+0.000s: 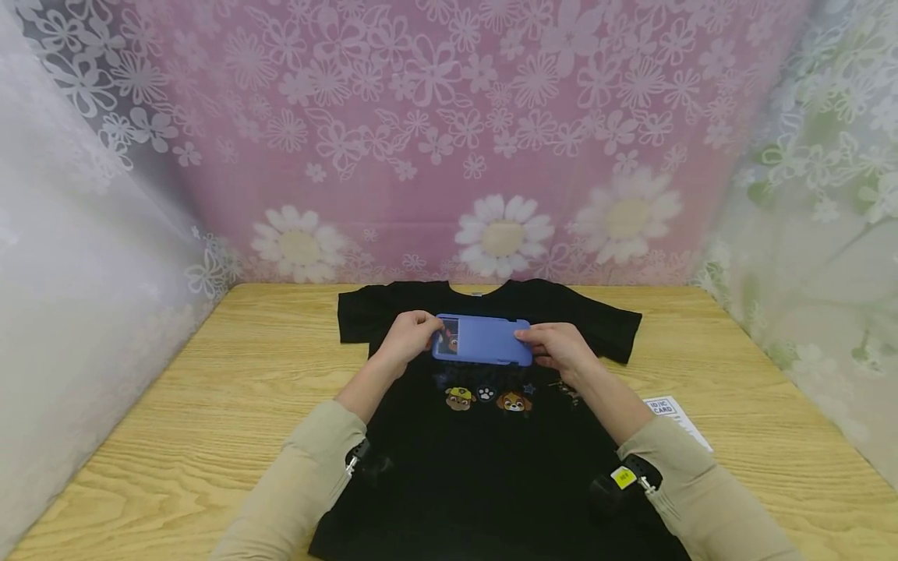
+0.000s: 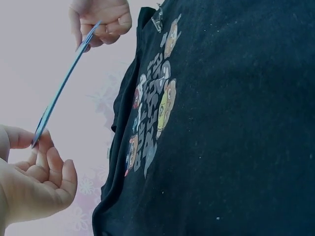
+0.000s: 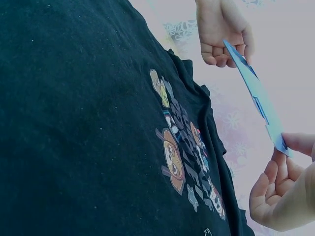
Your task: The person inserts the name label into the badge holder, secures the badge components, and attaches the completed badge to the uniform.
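Observation:
A flat blue card holder [image 1: 486,340] is held sideways above the chest of a black T-shirt [image 1: 463,467]. Through a cut-out near its left end, part of the shirt's print shows. My left hand [image 1: 409,336] pinches the left end between thumb and fingers. At the opposite end, my right hand [image 1: 563,348] pinches it the same way. Seen edge-on in the left wrist view, the thin card holder [image 2: 64,86] hangs clear of the cloth. In the right wrist view, small notches show along the card holder's edge [image 3: 258,96].
The T-shirt lies spread on a wood-grain table [image 1: 266,389], with cartoon dog faces [image 1: 459,399] on its front. A white paper marked "ID/IC CARD" [image 1: 677,417] lies by the right forearm, partly covered. Flowered curtains [image 1: 421,156] surround the table's back and sides.

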Action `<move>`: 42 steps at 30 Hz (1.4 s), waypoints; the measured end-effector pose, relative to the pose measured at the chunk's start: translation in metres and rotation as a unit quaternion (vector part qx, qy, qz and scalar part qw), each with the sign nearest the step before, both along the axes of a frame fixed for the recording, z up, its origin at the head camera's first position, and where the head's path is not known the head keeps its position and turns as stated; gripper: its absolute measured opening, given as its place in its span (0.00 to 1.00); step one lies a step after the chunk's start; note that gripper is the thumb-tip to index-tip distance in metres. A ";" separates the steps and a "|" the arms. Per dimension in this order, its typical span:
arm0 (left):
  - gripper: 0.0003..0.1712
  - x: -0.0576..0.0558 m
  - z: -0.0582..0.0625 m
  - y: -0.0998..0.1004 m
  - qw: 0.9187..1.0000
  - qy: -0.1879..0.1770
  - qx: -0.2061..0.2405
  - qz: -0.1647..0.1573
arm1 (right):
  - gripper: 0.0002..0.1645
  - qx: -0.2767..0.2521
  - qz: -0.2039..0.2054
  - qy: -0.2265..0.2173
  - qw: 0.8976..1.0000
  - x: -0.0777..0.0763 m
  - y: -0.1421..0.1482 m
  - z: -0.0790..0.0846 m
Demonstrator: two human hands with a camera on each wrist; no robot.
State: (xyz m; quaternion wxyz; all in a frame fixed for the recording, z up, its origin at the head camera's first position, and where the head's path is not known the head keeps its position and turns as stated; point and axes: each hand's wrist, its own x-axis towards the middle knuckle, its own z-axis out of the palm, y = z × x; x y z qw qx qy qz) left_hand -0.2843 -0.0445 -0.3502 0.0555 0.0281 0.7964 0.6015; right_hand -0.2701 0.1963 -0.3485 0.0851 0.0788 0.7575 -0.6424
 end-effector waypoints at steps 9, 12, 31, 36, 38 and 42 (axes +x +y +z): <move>0.12 0.002 0.004 0.001 1.000 0.005 0.013 -0.012 | 0.08 -0.029 0.039 0.005 0.999 0.003 0.010 0.001; 0.11 0.002 0.004 0.001 1.000 0.004 0.016 -0.005 | 0.06 -0.036 0.045 0.012 0.998 0.003 0.014 0.002; 0.12 0.003 0.003 0.003 1.000 0.011 0.013 0.012 | 0.12 -0.035 0.055 0.012 0.998 0.005 0.028 0.006; 0.12 0.003 0.004 0.002 1.000 0.014 0.018 0.016 | 0.05 -0.037 0.075 0.012 0.996 0.005 0.033 0.009; 0.12 0.003 0.004 0.002 1.000 0.014 0.017 0.018 | 0.05 -0.044 0.091 0.010 0.995 0.004 0.036 0.010; 0.12 0.002 0.005 0.001 0.999 0.013 0.022 0.020 | 0.09 -0.059 0.110 0.006 0.992 0.003 0.040 0.012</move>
